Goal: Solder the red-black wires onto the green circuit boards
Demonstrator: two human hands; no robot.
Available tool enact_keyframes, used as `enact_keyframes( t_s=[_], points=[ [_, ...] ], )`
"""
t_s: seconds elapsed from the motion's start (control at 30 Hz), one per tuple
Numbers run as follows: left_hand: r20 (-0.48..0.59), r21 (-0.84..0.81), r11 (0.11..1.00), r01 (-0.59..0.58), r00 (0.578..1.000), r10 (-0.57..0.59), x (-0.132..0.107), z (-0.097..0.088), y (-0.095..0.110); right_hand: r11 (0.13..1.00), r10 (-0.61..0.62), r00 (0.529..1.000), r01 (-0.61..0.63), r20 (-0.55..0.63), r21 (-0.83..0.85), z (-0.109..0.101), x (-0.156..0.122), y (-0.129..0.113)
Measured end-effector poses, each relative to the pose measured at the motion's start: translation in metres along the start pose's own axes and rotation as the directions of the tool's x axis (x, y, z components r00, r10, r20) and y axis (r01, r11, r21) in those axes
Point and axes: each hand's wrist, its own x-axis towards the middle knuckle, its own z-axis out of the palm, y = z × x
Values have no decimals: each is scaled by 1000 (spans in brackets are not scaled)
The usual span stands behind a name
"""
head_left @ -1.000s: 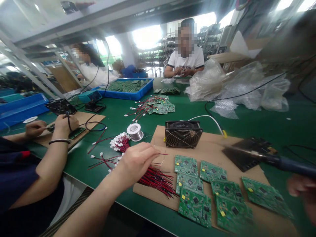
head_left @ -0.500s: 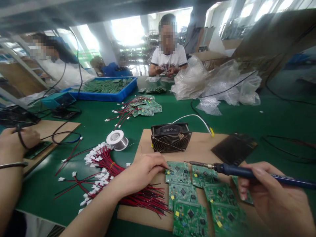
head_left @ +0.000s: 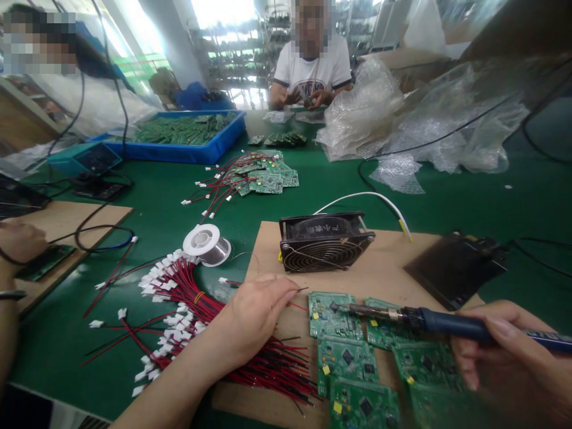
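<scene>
My left hand point(head_left: 257, 319) pinches a red-and-black wire lead point(head_left: 302, 289); its two bare ends point right and a white plug point(head_left: 223, 280) shows behind the hand. These ends are just left of the top-left green circuit board point(head_left: 333, 325). In my right hand point(head_left: 513, 342) is a blue-handled soldering iron point(head_left: 447, 323), its tip pointing left over that board; contact cannot be told. Several more boards point(head_left: 348, 360) lie in two columns below. A banded bundle of red-and-black leads point(head_left: 199, 295) with white plugs lies partly under my left forearm.
Behind the boards a black fan point(head_left: 326, 244) stands on a cardboard sheet point(head_left: 268, 238), with a dark flat plate point(head_left: 453, 271) to its right. A solder spool point(head_left: 214, 247) stands left. Farther back are wired boards point(head_left: 266, 179), a blue tray point(head_left: 192, 154) and bubble wrap point(head_left: 361, 119). Co-workers sit opposite and left.
The head view has shifted. My left hand has drawn the wire ends back left from the top-left board's corner. The iron's tip has moved from that board's upper right toward its middle.
</scene>
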Motion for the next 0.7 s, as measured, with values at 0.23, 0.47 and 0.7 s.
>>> enact_keyframes(
  t_s=[0.23, 0.47, 0.7],
  points=[
    [13, -45, 997, -61, 998, 62, -4, -2, 8, 999, 28, 981, -24, 193, -24, -10, 13, 9],
    [110, -83, 996, -43, 993, 52, -5, -2, 3, 1000, 22, 973, -17, 232, -22, -5, 8, 5],
    [142, -243, 943, 227, 970, -197, 2, 8, -2, 999, 0, 968, 9, 251, -32, 0, 9, 7]
  ],
)
